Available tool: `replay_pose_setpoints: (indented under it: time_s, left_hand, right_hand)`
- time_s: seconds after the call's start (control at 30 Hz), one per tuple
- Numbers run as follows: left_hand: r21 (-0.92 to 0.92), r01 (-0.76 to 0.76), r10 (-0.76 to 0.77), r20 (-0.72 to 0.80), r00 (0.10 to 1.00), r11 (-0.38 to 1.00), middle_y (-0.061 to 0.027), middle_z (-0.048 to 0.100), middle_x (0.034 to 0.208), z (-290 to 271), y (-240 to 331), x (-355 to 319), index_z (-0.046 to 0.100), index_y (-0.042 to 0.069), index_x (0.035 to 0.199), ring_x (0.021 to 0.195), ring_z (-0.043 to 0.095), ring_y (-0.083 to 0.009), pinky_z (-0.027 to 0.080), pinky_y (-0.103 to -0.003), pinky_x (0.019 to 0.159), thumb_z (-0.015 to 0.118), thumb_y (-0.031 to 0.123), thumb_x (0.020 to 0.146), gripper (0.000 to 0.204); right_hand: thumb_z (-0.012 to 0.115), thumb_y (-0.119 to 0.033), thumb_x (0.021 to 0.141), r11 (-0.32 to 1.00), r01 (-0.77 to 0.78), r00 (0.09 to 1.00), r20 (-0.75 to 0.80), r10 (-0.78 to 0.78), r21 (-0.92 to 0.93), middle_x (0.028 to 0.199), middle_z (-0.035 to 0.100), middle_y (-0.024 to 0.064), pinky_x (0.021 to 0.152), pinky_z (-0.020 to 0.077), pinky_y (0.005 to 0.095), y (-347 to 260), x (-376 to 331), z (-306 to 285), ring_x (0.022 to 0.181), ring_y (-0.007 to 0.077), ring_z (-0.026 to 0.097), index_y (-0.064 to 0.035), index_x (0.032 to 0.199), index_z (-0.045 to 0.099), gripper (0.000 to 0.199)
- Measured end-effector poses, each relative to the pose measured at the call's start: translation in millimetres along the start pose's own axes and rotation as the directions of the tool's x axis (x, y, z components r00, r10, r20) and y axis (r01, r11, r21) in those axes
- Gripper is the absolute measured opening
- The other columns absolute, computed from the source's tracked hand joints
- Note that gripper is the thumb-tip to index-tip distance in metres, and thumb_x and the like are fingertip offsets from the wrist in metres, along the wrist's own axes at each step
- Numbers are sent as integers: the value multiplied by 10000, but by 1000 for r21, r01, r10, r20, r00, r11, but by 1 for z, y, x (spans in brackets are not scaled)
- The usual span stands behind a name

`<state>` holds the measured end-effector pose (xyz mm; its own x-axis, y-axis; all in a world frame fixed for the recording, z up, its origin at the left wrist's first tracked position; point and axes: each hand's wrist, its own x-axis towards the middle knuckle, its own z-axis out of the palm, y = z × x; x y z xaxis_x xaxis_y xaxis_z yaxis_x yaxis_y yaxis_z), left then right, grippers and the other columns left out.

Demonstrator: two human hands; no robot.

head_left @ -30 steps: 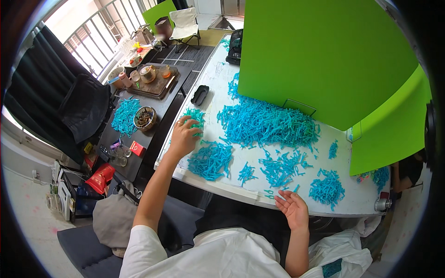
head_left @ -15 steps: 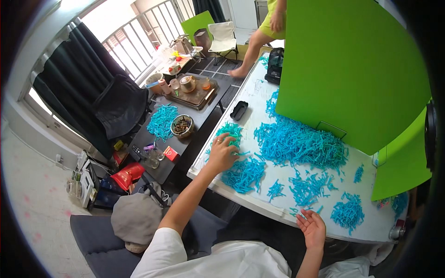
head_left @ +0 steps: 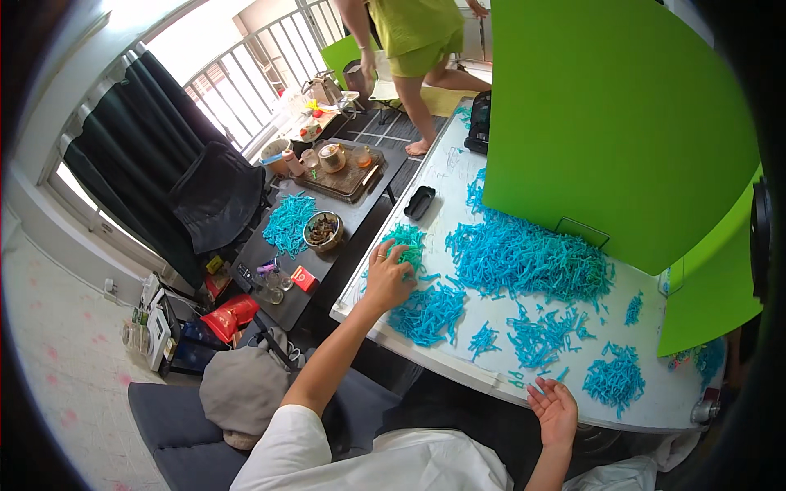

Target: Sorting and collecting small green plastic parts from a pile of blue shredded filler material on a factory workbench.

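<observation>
Small blue, elongated plastic pieces lie in heaps on a white table [head_left: 483, 372]. The biggest heap [head_left: 524, 258] is at the table's middle. My left hand [head_left: 388, 280] is over a small green pile [head_left: 407, 239] at the left edge, fingers bent and apart; nothing shows in it. Just below that hand lies a blue pile [head_left: 428, 314]. Palm up at the near edge, my right hand [head_left: 555, 412] has its fingers loosely stretched and holds nothing visible. A few green pieces [head_left: 516, 379] lie beside its fingertips. Other blue piles [head_left: 544, 334] [head_left: 614, 379] are farther in.
A tall green panel [head_left: 614, 123] stands across the table's far right. A black tray [head_left: 420, 203] lies near the left edge. On the low dark table [head_left: 348, 214] are a bowl [head_left: 323, 231], a tea tray and more blue pieces. A person in yellow-green shorts [head_left: 426, 57] is beyond.
The other person has come farther into view beyond the table, moving left. My left hand has shifted slightly over the green pile. My right hand stays almost in place.
</observation>
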<state>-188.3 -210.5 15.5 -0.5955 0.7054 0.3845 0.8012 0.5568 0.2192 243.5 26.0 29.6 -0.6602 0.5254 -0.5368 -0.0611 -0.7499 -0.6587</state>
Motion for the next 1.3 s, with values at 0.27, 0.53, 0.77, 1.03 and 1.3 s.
replay_pose_setpoints:
  time_s: [0.27,0.53,0.77,1.03,1.3]
  left_hand:
    - [-158,75,-101,-160,982,985,-148,610,1379,-21,25,-16,719,114,987,1337,505,-400,368,-528,1128,800,-35,689,343]
    - [-361,84,-182,-245,952,929,-121,710,1119,-24,115,-102,683,55,903,1126,626,-354,463,-457,1004,710,-119,745,236]
    - [-523,5,-96,-147,984,852,-99,730,971,-7,194,-130,692,69,821,975,644,-323,491,-420,886,684,-111,715,209]
    - [-609,-76,30,-86,996,789,-69,739,930,0,214,-122,725,96,822,909,664,-297,509,-402,828,686,-96,714,224]
    - [-650,-56,40,-40,998,758,-59,739,940,7,226,-122,729,98,828,913,671,-293,510,-394,824,684,-109,698,249]
  right_hand:
    - [576,-201,1041,988,84,987,-125,-101,-128,1163,735,168,860,605,398,-12,-7,-13,1007,296,738,-28,1193,667,247]
    - [784,-53,906,532,207,794,-177,-582,-821,957,743,76,677,543,290,-18,-19,-34,758,138,672,3,1040,730,155]
    - [831,-22,792,154,191,802,64,-594,-969,890,714,96,658,552,335,-15,-19,-23,714,202,669,-15,981,723,218]
    - [852,-38,779,131,188,799,74,-597,-973,878,714,91,672,552,352,1,-8,-16,716,218,677,-20,987,704,256]
    - [795,46,814,181,251,790,93,-606,-951,834,726,106,657,558,321,0,-9,-30,685,205,695,6,948,715,161]
